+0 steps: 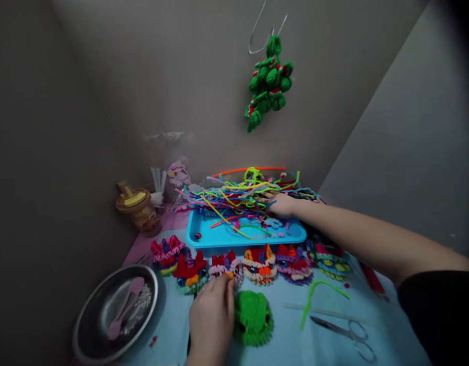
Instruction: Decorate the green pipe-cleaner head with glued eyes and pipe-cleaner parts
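My right hand reaches into a tangled heap of multicoloured pipe cleaners at the back of a blue tray. Its fingers are spread out, partly hidden among the stems. My left hand is low in the middle, fingers curled and close together. Whatever it may hold is hidden. Just right of it lies a fuzzy green pipe-cleaner piece with dark spots. In front of its fingertips sits a red, pink and white pipe-cleaner animal head, and I cannot tell whether they touch.
Several colourful animal heads line the tray's front. Scissors and a bent green pipe cleaner lie right. A metal bowl holding a pink spoon-like tool stands left, a brown cup behind it. A green bundle hangs from a wall hook.
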{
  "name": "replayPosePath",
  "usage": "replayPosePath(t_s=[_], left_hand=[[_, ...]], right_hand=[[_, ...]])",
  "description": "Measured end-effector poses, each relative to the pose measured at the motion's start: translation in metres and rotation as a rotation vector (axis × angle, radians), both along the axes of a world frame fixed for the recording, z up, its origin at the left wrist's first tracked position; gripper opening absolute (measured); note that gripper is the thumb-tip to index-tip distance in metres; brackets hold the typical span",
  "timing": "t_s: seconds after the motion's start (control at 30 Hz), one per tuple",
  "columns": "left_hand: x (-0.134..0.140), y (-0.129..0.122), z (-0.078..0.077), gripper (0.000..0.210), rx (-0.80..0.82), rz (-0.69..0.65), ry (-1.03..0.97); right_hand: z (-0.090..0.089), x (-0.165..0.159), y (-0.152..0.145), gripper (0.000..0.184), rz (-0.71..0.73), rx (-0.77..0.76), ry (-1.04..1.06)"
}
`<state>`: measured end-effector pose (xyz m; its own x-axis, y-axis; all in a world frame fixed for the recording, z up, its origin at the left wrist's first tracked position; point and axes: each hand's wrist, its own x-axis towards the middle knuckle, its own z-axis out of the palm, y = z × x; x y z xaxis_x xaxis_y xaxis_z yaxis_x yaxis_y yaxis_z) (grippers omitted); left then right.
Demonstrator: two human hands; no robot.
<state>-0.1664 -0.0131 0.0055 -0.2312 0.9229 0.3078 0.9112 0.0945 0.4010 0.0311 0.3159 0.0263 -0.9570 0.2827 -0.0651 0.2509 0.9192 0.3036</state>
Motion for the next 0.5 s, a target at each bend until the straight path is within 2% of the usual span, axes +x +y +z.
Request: replayPosePath(t_s=[0.17, 0.3, 0.4, 0.5], left_hand=[[0.001, -0.001, 0.000, 0.024, -0.053, 0.002, -0.022], [0.000, 0.000, 0.001, 0.024, -0.028, 0.003, -0.048], [0.000, -0.001, 0.003, 0.025, 0.026, -0.010, -0.082], [0.002, -0.002, 0.005, 0.025, 0.072, -0.029, -0.128]], right_hand=[[0.003, -0.005, -0.006, 0.018, -0.039, -0.037, -0.012], [0.019, -0.009, -0.016, 0.016, -0.112, -0.157, -0.001], [0.035, -0.009, -0.029, 0.014, -0.158, -0.322, 0.105], [0.050, -0.004, -0.049, 0.014, -0.195, -0.565, 0.238]])
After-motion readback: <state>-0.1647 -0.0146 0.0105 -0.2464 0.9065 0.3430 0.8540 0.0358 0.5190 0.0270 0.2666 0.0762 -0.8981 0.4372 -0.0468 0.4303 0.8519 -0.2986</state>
